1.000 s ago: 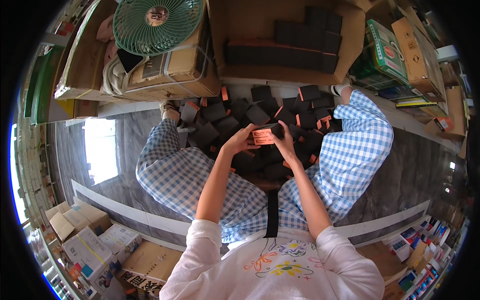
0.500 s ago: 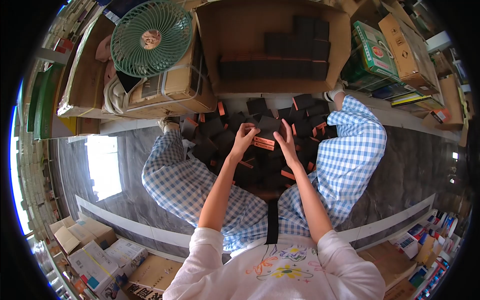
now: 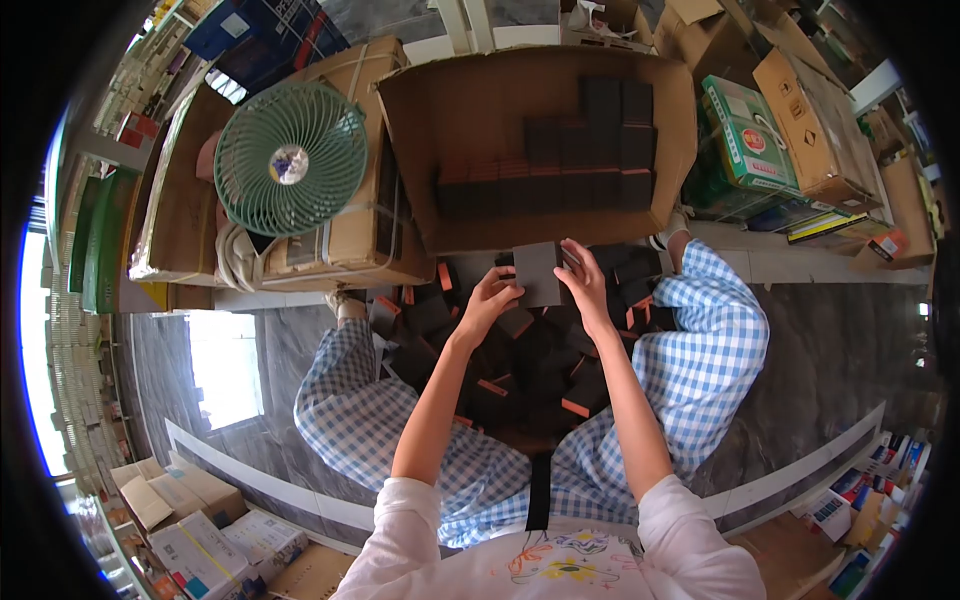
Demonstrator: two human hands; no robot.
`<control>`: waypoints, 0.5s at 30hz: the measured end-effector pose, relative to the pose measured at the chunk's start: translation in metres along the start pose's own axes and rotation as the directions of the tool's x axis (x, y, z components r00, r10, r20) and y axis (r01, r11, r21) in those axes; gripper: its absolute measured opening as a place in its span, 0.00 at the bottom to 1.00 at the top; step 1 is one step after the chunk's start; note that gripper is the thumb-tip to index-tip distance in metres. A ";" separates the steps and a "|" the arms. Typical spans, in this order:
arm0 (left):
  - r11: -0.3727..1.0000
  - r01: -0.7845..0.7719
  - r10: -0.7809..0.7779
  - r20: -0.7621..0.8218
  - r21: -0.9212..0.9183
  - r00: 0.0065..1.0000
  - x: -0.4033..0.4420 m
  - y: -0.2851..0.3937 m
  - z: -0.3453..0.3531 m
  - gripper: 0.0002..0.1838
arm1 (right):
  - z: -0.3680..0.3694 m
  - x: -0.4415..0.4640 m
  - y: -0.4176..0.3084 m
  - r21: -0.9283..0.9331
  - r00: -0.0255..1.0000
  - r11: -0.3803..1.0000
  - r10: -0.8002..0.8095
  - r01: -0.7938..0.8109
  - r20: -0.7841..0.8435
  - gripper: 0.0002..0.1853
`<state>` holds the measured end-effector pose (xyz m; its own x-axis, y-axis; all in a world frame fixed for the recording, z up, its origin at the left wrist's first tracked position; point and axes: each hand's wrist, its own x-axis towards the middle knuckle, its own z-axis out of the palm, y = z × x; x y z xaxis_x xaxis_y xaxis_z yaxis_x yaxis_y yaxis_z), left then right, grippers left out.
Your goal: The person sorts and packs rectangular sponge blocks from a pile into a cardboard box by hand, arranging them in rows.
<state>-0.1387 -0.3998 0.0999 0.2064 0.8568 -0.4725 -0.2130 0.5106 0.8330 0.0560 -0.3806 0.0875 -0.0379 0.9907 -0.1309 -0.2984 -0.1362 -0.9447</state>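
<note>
Between my two hands is a small flat black box, its broad dark face turned up to the camera. My left hand grips its left edge with thumb and fingers. On the opposite edge, the fingers of my right hand are closed. Whether a second box lies beneath it is hidden. Below my hands, a heap of loose black boxes with orange sides lies between my legs. Just beyond stands a large open carton, with rows of the same black boxes stacked inside.
A green fan stands on a strapped cardboard box at the left of the carton. To the right are a green-and-white box and a brown carton. More boxes sit behind me at lower left.
My hands have lifted the held box slightly toward the carton and tilted it, so its orange labelled side no longer shows. The camera view has also shifted, revealing more beyond the carton.
</note>
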 end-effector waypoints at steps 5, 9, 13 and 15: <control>0.990 -0.140 0.140 -0.040 0.023 0.989 0.050 0.024 0.001 0.23 | -0.001 0.056 -0.010 -0.040 0.999 0.999 -0.015 0.016 0.049 0.22; 0.966 -0.256 0.259 -0.122 0.040 0.958 0.100 0.053 0.007 0.25 | -0.006 0.106 -0.018 -0.207 0.986 0.964 -0.165 0.166 0.024 0.19; 0.893 -0.394 0.429 -0.143 0.216 0.892 0.154 0.086 0.015 0.24 | -0.016 0.149 -0.026 -0.259 0.987 0.953 -0.159 0.159 0.018 0.17; 0.893 -0.411 0.436 -0.121 0.185 0.892 0.182 0.098 0.014 0.24 | -0.017 0.167 -0.029 -0.262 0.974 0.938 -0.224 0.226 0.037 0.18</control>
<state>-0.1091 -0.1946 0.0992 -0.0244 0.9953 -0.0935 -0.0978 0.0907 0.9911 0.0743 -0.2110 0.0877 -0.0059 0.9955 0.0950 -0.0390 0.0947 -0.9947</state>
